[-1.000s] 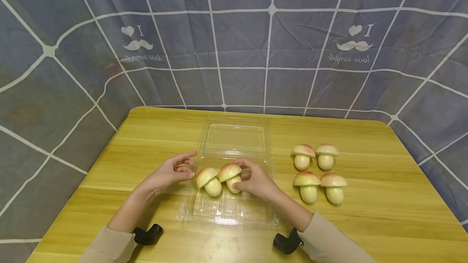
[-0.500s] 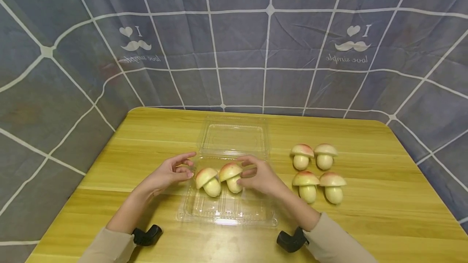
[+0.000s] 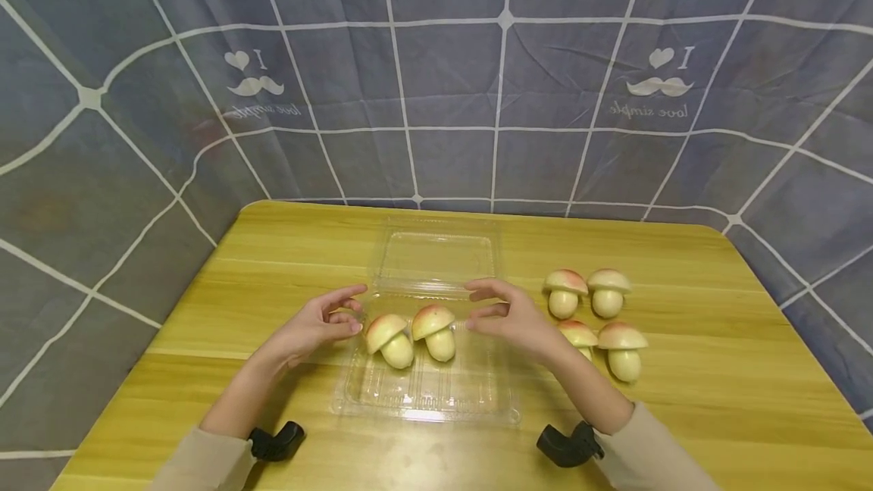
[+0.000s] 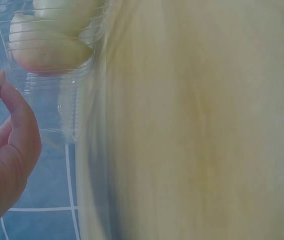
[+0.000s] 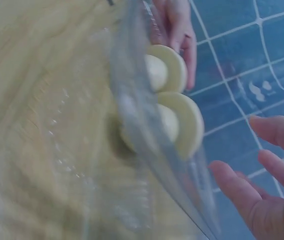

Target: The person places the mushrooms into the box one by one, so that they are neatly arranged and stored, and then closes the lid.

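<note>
Two mushroom-shaped pieces, the left one (image 3: 390, 341) and the right one (image 3: 434, 332), lie tilted side by side in the clear plastic clamshell box (image 3: 436, 392). The box's lid (image 3: 436, 254) is folded back toward the curtain. At the box's left edge is my left hand (image 3: 317, 328), fingers loosely bent; its fingertips appear at or very near the rim in the left wrist view, and contact is unclear. My right hand (image 3: 514, 318) hovers right of the pieces with thumb and fingers apart, holding nothing. The right wrist view shows both yellowish caps behind blurred plastic.
More mushroom-shaped pieces stand right of the box: two at the back (image 3: 564, 294) (image 3: 608, 292), two in front (image 3: 622, 351) (image 3: 580, 336), the last partly hidden by the right arm. A grey checked curtain (image 3: 450, 89) hangs behind the wooden table (image 3: 286, 248).
My right hand has let go of the right mushroom-shaped piece in the box and moved away to the right, its fingers spreading. The left hand stays in place.
</note>
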`<state>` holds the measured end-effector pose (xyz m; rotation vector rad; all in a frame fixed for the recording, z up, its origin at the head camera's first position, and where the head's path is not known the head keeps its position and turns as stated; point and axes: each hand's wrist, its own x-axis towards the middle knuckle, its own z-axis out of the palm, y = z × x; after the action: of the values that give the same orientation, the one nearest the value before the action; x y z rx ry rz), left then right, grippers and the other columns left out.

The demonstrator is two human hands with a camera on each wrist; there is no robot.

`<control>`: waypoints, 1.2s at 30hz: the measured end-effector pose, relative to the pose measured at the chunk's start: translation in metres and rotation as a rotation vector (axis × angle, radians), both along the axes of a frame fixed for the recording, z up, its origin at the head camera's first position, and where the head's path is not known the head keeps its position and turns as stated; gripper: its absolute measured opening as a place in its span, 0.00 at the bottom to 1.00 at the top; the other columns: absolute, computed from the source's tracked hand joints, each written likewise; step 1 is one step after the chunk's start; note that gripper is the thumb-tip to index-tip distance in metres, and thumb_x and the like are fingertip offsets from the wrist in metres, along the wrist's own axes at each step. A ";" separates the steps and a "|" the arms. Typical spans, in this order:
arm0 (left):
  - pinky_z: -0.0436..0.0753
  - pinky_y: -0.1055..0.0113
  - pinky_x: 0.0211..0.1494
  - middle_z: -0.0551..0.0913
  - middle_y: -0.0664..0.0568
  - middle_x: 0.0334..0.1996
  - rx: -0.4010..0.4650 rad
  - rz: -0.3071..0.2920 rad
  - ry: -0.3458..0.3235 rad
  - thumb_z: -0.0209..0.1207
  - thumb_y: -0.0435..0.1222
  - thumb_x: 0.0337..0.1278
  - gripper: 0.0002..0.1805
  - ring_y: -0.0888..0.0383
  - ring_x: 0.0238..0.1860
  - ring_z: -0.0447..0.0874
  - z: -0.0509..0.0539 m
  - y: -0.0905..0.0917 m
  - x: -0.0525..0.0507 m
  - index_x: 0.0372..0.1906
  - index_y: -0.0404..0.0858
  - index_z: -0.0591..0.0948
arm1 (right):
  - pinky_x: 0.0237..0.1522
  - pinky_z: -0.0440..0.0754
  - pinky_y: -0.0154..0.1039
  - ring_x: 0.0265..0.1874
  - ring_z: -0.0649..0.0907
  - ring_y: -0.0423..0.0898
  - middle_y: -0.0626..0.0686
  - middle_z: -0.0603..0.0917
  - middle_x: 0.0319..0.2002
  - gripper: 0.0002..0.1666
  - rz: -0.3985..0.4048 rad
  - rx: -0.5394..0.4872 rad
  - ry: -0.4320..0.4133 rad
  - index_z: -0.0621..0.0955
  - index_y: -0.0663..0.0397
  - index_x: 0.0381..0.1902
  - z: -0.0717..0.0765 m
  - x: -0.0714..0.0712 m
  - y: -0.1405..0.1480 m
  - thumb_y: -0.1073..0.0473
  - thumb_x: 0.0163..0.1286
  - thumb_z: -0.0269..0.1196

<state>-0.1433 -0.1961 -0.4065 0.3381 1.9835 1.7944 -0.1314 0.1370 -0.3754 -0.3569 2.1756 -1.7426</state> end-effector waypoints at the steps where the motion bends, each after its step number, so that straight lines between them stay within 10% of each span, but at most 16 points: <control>1: 0.78 0.73 0.45 0.64 0.37 0.52 0.001 -0.004 0.002 0.61 0.29 0.55 0.40 0.61 0.42 0.75 -0.001 0.000 0.000 0.69 0.27 0.54 | 0.45 0.80 0.45 0.51 0.76 0.59 0.66 0.70 0.57 0.34 -0.005 -0.003 0.001 0.71 0.57 0.62 0.002 0.001 0.004 0.62 0.58 0.68; 16: 0.78 0.72 0.45 0.64 0.38 0.51 0.001 -0.006 0.008 0.61 0.30 0.55 0.40 0.60 0.41 0.75 0.002 -0.002 0.001 0.69 0.27 0.54 | 0.43 0.81 0.40 0.45 0.81 0.52 0.66 0.71 0.52 0.32 -0.077 -0.071 0.086 0.68 0.69 0.60 0.022 0.009 0.061 0.67 0.58 0.65; 26: 0.78 0.71 0.45 0.64 0.38 0.51 -0.015 -0.001 0.004 0.61 0.30 0.55 0.40 0.59 0.42 0.75 0.002 -0.002 0.000 0.70 0.28 0.54 | 0.41 0.82 0.41 0.43 0.82 0.42 0.48 0.77 0.48 0.25 -0.068 -0.051 0.131 0.75 0.46 0.56 0.024 0.014 0.099 0.69 0.61 0.63; 36: 0.78 0.71 0.45 0.64 0.37 0.51 -0.006 -0.011 0.004 0.61 0.30 0.56 0.40 0.60 0.41 0.75 0.001 -0.001 0.000 0.70 0.28 0.54 | 0.37 0.83 0.38 0.43 0.82 0.38 0.43 0.78 0.47 0.27 -0.062 -0.019 0.201 0.74 0.44 0.57 0.028 0.019 0.133 0.72 0.63 0.58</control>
<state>-0.1436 -0.1974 -0.4058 0.3497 1.9853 1.7826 -0.1122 0.2697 -0.3475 -0.4939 2.3324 -1.8315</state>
